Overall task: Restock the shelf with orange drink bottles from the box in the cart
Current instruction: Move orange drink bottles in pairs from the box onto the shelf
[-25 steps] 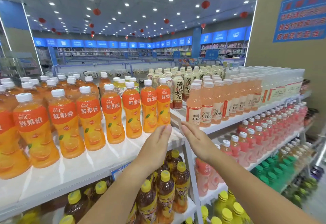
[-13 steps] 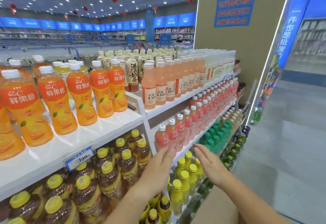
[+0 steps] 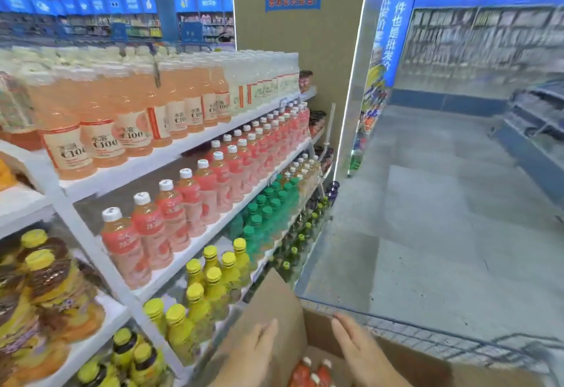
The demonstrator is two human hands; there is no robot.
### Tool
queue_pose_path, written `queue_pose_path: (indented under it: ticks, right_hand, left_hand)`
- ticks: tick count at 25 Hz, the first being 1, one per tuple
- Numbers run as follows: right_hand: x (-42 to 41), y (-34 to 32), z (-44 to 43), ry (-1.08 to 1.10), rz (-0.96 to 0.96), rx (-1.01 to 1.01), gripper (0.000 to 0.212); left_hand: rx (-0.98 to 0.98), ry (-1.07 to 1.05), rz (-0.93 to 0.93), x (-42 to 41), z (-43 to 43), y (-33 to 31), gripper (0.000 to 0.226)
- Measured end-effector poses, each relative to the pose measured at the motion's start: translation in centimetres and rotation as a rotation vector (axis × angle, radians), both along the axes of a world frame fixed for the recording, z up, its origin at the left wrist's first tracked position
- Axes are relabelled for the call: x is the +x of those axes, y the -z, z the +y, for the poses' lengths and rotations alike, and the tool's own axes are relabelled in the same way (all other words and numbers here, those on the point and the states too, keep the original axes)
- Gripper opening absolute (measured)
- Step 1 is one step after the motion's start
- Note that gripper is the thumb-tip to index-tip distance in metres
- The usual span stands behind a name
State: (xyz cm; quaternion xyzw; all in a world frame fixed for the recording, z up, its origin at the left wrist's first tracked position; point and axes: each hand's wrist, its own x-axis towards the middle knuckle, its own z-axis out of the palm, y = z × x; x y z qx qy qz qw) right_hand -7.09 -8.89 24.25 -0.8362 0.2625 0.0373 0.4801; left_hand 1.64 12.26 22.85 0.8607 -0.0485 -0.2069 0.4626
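While left hand, right hand hover above box | fingers straight, empty | flap beside shelf

Brown box, white-capped bottles of blurred, perhaps orange-red colour.

shelf on the left, box in the wire cart to its right, seemingly bottles inside

Single view, from a wide-angle camera worn on the person's head, facing forward and down. The fingers of the left hand and right hand sit nearest, at the bottom edge. The shelf recedes left of the fingers, the floor beyond them, rightward.
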Motion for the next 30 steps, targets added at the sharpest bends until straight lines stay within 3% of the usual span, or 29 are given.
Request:
queue_pose_path:
  ticks: [3,6,8,14,18,20,26,30]
  right_hand:
    - [-3.0,3.2,-4.4,-0.01,0.072,-0.04,0.05]
    - [-5.4,7.3,-6.7,0.013,0.117,-0.042,0.053]
    - [-7.0,10.0,-7.4,0.054,0.181,-0.011,0.053]
    - [-11.5,18.8,-6.7,0.229,0.373,0.108,0.05]
    - [-12.8,24.7,-5.0,0.287,0.51,0.16,0.049]
    - [-12.6,27.2,-3.7,0.292,0.573,0.204,0.057]
    - [-9.1,33.2,-2.6,0.292,0.598,0.241,0.051]
    - [-6.8,37.2,-3.0,0.383,0.617,0.337,0.058]
  left_hand:
    - [0.079,0.092,0.117,-0.7,-4.2,2.8,0.036]
    - [0.137,0.219,0.24,-1.3,-6.6,5.4,0.035]
    - [0.192,0.312,0.301,-1.9,-7.6,8.5,0.053]
    - [0.362,0.485,0.471,-2.8,-9.0,15.9,0.079]
    - [0.466,0.548,0.539,-1.9,-9.9,22.6,0.09]
    - [0.481,0.553,0.564,-1.8,-10.1,25.7,0.081]
    - [0.496,0.559,0.383,-2.9,-11.1,33.7,0.058]
    - [0.661,0.653,0.147,-2.5,-12.1,35.8,0.048]
